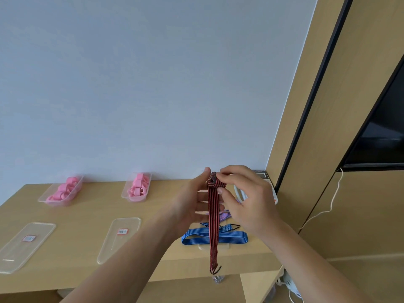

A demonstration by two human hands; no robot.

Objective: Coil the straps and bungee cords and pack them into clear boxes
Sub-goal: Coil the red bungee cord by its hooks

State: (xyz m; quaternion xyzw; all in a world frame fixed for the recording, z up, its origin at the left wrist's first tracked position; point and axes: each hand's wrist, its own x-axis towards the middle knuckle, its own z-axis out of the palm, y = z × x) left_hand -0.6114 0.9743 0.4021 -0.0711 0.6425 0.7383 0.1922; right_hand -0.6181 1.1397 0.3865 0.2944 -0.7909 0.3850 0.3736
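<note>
Red-black striped flat bungee cord (213, 226): right hand (242, 193) pinches wound end against unwinding; left hand (192, 200), fingers (201, 196) straight and apart, steadies hanging tail.

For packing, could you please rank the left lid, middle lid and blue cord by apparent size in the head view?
1. left lid
2. middle lid and blue cord: alike; nearness makes ranking unsure.
</note>
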